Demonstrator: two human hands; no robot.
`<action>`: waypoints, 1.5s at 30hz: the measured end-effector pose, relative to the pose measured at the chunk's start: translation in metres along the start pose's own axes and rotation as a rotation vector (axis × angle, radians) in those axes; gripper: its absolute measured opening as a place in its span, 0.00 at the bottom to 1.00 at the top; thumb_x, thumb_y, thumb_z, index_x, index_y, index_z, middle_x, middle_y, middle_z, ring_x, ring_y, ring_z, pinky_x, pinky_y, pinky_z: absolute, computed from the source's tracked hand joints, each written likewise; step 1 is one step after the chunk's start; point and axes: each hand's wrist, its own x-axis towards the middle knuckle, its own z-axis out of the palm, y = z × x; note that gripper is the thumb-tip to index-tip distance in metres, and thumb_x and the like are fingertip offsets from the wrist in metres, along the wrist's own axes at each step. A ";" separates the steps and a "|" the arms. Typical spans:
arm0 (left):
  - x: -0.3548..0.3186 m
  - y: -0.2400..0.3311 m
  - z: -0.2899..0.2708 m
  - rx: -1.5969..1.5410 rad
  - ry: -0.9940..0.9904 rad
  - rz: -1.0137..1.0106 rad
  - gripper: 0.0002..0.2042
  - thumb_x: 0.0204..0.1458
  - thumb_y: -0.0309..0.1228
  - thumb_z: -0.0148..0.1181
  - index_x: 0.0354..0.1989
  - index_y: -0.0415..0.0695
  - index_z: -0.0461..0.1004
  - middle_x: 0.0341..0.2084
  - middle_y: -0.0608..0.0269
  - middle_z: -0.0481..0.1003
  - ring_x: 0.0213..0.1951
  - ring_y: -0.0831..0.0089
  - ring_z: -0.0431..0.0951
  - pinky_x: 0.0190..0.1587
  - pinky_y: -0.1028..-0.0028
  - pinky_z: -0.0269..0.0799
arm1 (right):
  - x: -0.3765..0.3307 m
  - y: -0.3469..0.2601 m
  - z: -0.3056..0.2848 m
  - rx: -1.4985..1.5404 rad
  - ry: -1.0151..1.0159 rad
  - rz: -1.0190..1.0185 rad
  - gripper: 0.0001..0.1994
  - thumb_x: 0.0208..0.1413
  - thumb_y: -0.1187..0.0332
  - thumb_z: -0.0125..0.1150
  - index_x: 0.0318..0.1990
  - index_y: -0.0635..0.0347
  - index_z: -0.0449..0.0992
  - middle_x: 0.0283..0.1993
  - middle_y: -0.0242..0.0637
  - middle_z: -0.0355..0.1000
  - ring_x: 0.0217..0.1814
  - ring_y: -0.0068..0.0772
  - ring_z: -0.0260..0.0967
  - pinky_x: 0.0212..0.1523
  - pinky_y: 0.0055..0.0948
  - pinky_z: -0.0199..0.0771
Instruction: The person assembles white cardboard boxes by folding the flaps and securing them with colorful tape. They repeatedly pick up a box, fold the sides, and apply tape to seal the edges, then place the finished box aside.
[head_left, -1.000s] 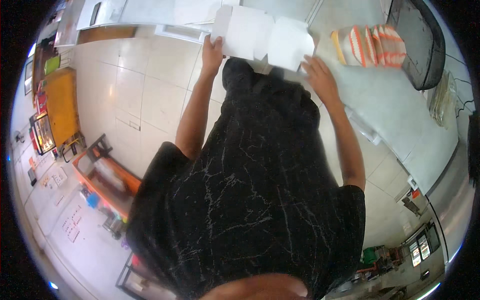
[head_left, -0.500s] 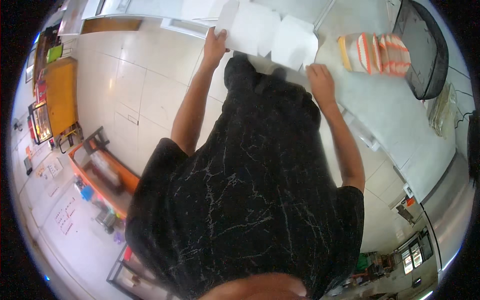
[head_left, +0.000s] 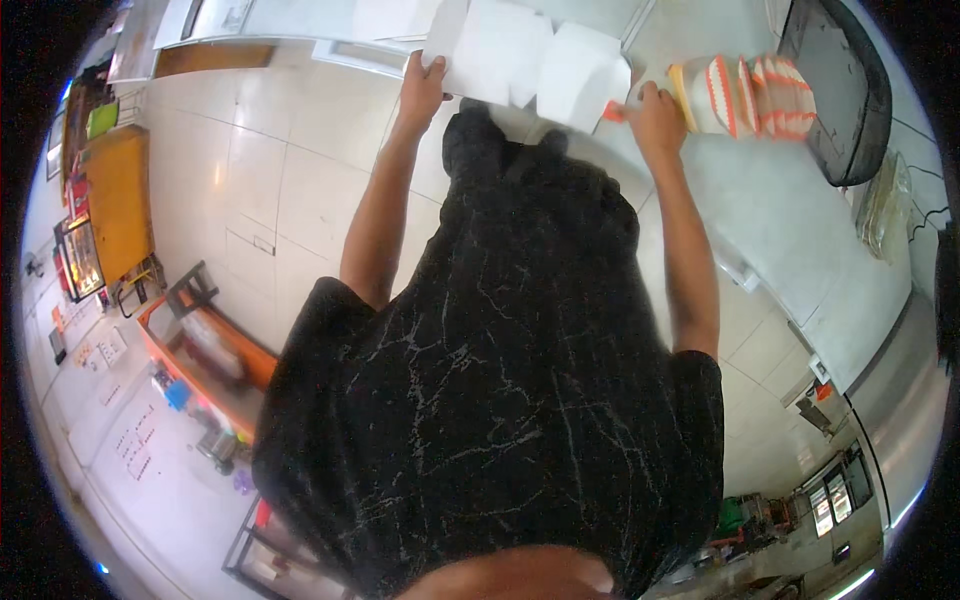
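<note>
A white unfolded cardboard box point(head_left: 490, 60) lies at the front edge of the counter, its pale inner side up. My left hand point(head_left: 423, 90) is closed on its left edge, thumb on top. At the box's right end, my right hand point(head_left: 657, 120) has its fingers bent around a small flap point(head_left: 613, 111) with an orange face showing. The fingertips are partly hidden. Just right of that hand stands a row of paper packets point(head_left: 750, 98) with orange zigzag edges and a yellowish end.
A black padded bag point(head_left: 850, 95) lies beyond the packets, with a clear plastic packet point(head_left: 882, 215) near it. The pale counter point(head_left: 800, 250) runs down the right side. At left are a yellow-orange cabinet point(head_left: 122, 200) and an orange-framed unit point(head_left: 215, 355) on the tiled floor.
My right hand has moved slightly right and up, its fingers now bent, and an orange flap face has come into view there. My left hand keeps its hold on the box.
</note>
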 end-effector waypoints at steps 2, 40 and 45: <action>-0.001 -0.005 -0.001 -0.022 -0.009 -0.027 0.22 0.62 0.39 0.51 0.58 0.36 0.63 0.44 0.52 0.74 0.41 0.67 0.77 0.32 0.69 0.78 | -0.007 0.008 -0.002 0.180 -0.041 -0.032 0.25 0.44 0.54 0.73 0.46 0.56 0.73 0.47 0.43 0.70 0.49 0.47 0.70 0.46 0.42 0.73; 0.023 0.001 -0.007 0.020 -0.064 0.012 0.24 0.63 0.37 0.51 0.64 0.39 0.59 0.45 0.51 0.77 0.39 0.67 0.79 0.32 0.71 0.78 | 0.014 -0.012 0.003 -0.189 0.063 -0.417 0.22 0.41 0.52 0.72 0.39 0.56 0.77 0.41 0.39 0.69 0.52 0.43 0.64 0.49 0.41 0.66; 0.019 0.003 -0.006 0.047 -0.041 0.050 0.25 0.63 0.39 0.52 0.64 0.39 0.60 0.44 0.50 0.77 0.36 0.69 0.79 0.31 0.72 0.77 | 0.032 -0.011 -0.017 0.327 -0.002 -0.526 0.21 0.50 0.52 0.69 0.45 0.57 0.78 0.44 0.45 0.72 0.50 0.46 0.67 0.54 0.41 0.67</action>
